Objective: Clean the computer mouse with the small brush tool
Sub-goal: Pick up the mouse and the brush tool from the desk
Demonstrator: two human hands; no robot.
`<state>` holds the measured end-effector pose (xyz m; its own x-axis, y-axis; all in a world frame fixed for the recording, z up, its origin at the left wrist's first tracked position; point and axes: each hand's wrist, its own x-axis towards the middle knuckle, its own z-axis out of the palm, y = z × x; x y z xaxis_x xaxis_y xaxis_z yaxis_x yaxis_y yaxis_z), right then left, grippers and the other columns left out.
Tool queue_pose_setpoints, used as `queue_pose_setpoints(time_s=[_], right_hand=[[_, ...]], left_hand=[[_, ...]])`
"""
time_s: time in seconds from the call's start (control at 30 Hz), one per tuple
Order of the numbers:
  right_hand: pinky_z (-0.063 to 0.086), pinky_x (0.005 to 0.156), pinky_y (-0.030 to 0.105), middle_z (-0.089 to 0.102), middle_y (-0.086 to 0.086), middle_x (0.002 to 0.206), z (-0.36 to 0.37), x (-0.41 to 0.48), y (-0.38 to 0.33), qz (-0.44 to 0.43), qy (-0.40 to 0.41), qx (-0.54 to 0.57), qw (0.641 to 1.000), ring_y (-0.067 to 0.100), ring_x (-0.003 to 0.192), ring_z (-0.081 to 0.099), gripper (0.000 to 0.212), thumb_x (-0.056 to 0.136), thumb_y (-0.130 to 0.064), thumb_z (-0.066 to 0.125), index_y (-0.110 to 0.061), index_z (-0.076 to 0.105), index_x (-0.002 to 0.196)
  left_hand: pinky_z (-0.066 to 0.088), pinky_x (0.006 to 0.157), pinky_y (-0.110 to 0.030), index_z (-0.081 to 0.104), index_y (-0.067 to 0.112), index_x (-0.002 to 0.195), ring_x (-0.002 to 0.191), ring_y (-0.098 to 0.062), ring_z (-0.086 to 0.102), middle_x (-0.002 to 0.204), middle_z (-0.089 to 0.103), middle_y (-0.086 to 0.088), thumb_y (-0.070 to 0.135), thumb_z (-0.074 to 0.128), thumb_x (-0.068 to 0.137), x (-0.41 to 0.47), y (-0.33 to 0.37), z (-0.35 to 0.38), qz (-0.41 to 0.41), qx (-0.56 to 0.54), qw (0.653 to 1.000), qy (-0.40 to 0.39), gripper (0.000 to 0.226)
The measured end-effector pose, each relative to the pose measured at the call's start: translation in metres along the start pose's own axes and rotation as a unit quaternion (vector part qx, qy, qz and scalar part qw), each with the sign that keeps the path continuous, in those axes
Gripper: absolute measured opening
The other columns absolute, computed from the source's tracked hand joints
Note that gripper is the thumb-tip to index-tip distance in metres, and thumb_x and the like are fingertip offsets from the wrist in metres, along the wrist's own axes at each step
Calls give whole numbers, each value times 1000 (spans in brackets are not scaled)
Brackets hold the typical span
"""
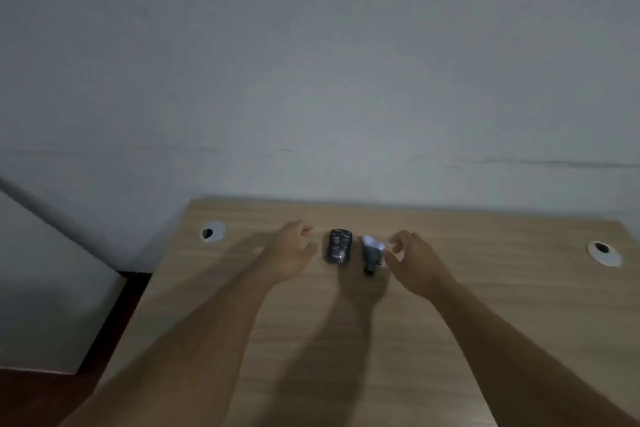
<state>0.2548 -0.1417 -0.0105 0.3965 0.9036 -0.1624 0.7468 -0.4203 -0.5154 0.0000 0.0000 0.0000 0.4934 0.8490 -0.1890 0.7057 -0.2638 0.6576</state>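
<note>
The mouse (340,246) lies on the surface (485,288), with the brush (372,253) just beside it on its right. Both are untouched. The left hand (289,251) is near the mouse, the right hand (415,262) near the brush; both are loosely spread and hold nothing. It seems the cleaning is not yet begun: picking up and brushing remain.

The desk (450,322) is light brown with thin wood lines. The mouse (340,246) is black and shiny, with small pale letters at its near end. The brush (372,253) has white hairs at the far end and a dark grey handle. Two round holes (213,231) in the desk have white rings. The wall (311,62) is pale grey. The floor (41,399) at the near left is dark reddish brown.
</note>
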Motion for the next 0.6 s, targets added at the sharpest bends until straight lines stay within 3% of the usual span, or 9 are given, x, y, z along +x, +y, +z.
queue_pose_setpoints(time_s=[0.1, 0.2, 0.3, 0.37, 0.5, 0.6], right_hand=[[44, 80, 35, 67, 2, 118, 25, 7, 12, -7, 29, 7, 1000, 27, 108, 66, 30, 107, -40, 60, -18, 62, 127], [47, 75, 36, 71, 1, 108, 46, 25, 16, 9, 79, 11, 997, 28, 99, 68, 35, 107, -51, 57, -21, 59, 123], [48, 72, 37, 76, 5, 98, 73, 39, 24, 1, 159, 68, 985, 32, 97, 72, 38, 105, -54, 60, -21, 58, 123], [52, 76, 39, 77, 7, 104, 96, 39, 29, -8, 197, 110, 974, 31, 101, 72, 43, 104, -56, 61, -19, 58, 125], [59, 85, 43, 77, 1, 109, 126, 28, 33, -31, 255, 123, 959, 30, 105, 74, 42, 102, -63, 61, -25, 57, 118], [60, 89, 48, 75, -2, 115, 135, 20, 31, -64, 255, 63, 963, 27, 104, 73, 46, 97, -66, 61, -27, 54, 121]], left_hand=[[44, 104, -24, 64, 8, 145, 133, -22, 66, 144, 68, -6, 21, 69, 104, 7, -12, 31, 2, -22, 1000, 17, 44], [50, 104, -28, 61, 9, 149, 130, -22, 69, 145, 68, -7, 34, 71, 106, 21, -18, 58, -13, -72, 996, 52, 52], [43, 97, -22, 57, 12, 156, 127, -18, 68, 149, 65, -2, 47, 62, 109, 30, -25, 81, -5, -85, 989, 119, 58], [39, 96, -21, 57, 13, 155, 126, -16, 64, 149, 64, 0, 53, 58, 110, 27, -33, 100, 5, -61, 984, 165, 61], [42, 122, -44, 61, 18, 150, 137, -23, 61, 144, 68, 2, 67, 60, 102, 24, -47, 129, 45, 3, 969, 245, 68], [38, 126, -46, 56, 24, 153, 142, -22, 56, 147, 65, 8, 78, 57, 94, 27, -52, 135, 48, 35, 971, 232, 80]])
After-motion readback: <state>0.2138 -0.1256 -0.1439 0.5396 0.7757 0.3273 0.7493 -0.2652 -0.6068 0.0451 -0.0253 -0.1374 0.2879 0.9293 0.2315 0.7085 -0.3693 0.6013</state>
